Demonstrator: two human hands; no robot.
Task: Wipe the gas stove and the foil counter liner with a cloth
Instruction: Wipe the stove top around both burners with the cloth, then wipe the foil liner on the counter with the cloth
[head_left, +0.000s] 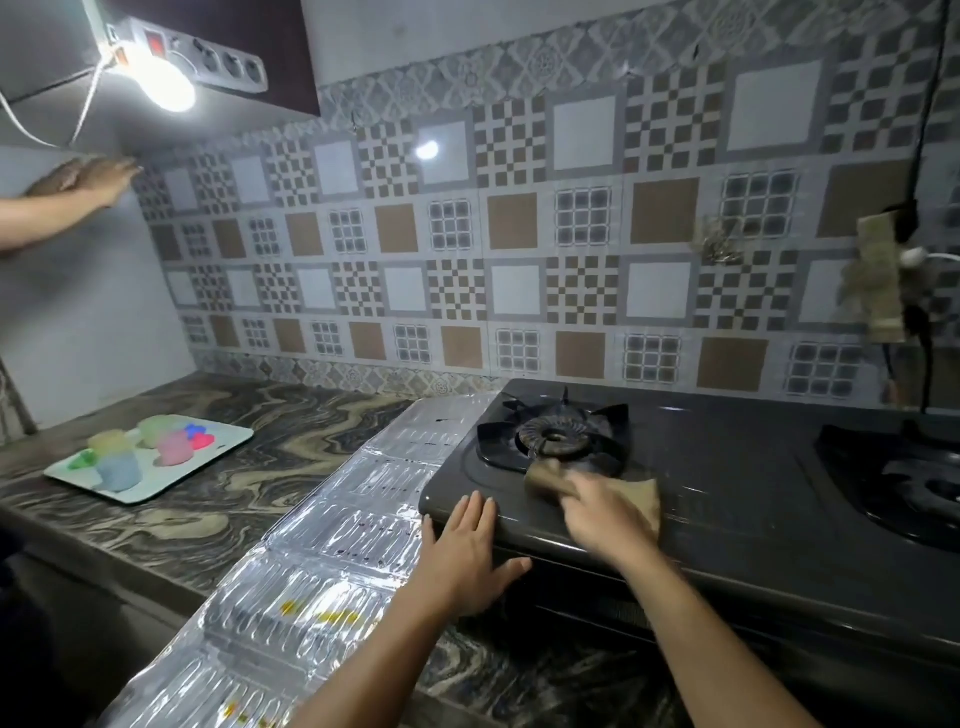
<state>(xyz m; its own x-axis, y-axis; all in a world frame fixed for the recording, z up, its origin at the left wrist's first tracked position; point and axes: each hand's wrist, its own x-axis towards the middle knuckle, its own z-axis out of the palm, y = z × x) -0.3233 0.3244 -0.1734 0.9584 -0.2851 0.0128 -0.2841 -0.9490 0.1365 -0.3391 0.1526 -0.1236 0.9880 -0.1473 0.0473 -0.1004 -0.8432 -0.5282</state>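
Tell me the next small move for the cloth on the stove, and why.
Probably sweep the cloth leftward along the stove's front edge toward the corner. The right hand presses it just in front of the left burner, while the left hand lies flat on that corner, steadying the stove. The foil liner beside it shows spots, so it comes after.

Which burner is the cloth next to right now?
The left burner; the cloth lies just in front of it under the right hand. The other burner sits far right.

Left hand (470, 551) lies flat, fingers straight and spread; right hand (605, 512) presses palm-down, blurred, both forearms extended.
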